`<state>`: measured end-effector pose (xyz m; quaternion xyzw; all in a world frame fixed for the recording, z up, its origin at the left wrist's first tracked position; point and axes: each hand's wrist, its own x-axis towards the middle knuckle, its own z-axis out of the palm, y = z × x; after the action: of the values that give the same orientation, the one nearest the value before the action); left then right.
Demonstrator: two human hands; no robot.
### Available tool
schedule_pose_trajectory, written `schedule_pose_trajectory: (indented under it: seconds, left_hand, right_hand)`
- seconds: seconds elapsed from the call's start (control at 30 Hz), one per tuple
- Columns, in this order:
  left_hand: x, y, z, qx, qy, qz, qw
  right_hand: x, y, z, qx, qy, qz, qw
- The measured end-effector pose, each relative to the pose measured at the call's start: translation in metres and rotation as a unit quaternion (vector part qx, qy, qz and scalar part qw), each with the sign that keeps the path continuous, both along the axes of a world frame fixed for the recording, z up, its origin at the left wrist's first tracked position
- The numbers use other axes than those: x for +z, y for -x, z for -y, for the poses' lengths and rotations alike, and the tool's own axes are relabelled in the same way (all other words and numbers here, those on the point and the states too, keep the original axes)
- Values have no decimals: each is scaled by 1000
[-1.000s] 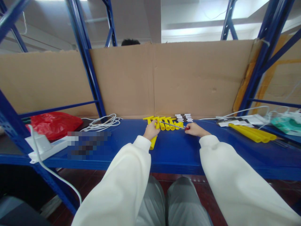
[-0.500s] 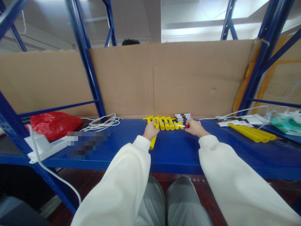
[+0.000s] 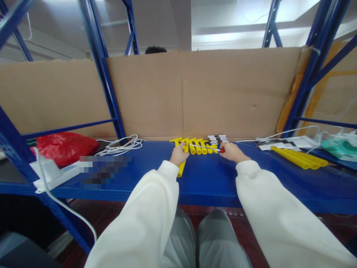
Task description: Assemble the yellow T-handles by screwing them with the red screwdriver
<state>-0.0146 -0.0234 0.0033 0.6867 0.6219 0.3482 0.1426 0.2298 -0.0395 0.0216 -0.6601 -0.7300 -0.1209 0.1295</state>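
My left hand [image 3: 177, 154] is closed around a yellow T-shaped plastic piece [image 3: 181, 169], its tube end sticking out below toward me. My right hand [image 3: 232, 152] grips a screwdriver [image 3: 222, 150] by its red handle. The thin metal shaft points left, and its tip reaches the top of the yellow piece by my left fingers; the exact contact is too small to make out. Just behind, several similar yellow T-shaped pieces [image 3: 198, 149] lie in a row, with small yellow parts [image 3: 213, 148] at their right end. Several white-and-black small pieces [image 3: 217, 139] sit behind those.
Long yellow tubes [image 3: 299, 159] lie on the blue shelf [image 3: 208, 182] at the right. A red plastic bag [image 3: 65, 147], coiled white cable [image 3: 122, 146] and white power strip [image 3: 60, 178] are at the left. A cardboard panel [image 3: 223, 93] stands behind, between blue posts.
Almost nothing differs. Both hands keep their place and their hold; my right hand and the screwdriver handle have shifted very slightly to the right.
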Motion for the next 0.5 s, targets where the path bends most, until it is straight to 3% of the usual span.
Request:
schedule_pose_trajectory:
  seconds: [0.5]
  left_hand:
    - [-1, 1, -3, 5, -1, 12, 1000]
  right_hand:
    - [7, 3, 9, -40, 11, 25, 999]
